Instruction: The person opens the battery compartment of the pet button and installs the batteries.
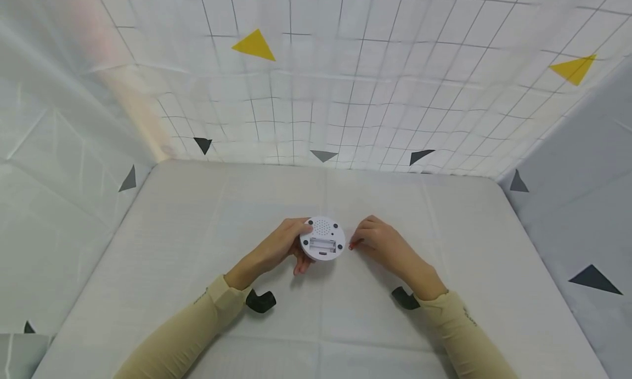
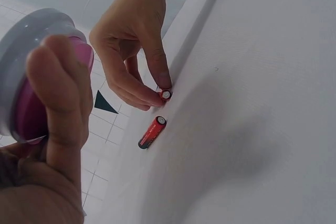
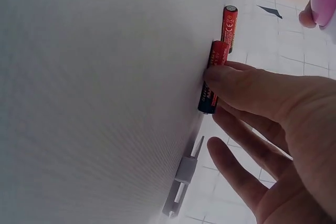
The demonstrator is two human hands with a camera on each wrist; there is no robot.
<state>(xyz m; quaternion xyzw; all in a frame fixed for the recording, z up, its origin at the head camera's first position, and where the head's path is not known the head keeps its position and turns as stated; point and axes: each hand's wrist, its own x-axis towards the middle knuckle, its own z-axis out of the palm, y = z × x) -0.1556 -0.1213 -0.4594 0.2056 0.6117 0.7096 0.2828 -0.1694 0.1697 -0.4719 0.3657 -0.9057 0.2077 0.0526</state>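
Observation:
In the head view my left hand (image 1: 277, 246) grips a round white device (image 1: 332, 235), its underside turned up. This face shows speaker holes, small dark feet and a battery compartment (image 1: 322, 245) without a cover. From the left wrist, the device's pink part (image 2: 32, 109) appears behind the fingers. My right hand (image 1: 384, 243) is just right of the device, pinching a red and black battery (image 3: 214, 72) between thumb and fingers, close to the table. A second red and black battery (image 2: 152, 132) lies on the table beside that hand.
A small grey-white piece with a thin rod (image 3: 185, 170) lies on the table past the right fingers. White sheeting covers the table (image 1: 321, 313), and a gridded white curtain (image 1: 375, 88) hangs behind it. Black wrist mounts (image 1: 260, 301) stick out by both sleeves.

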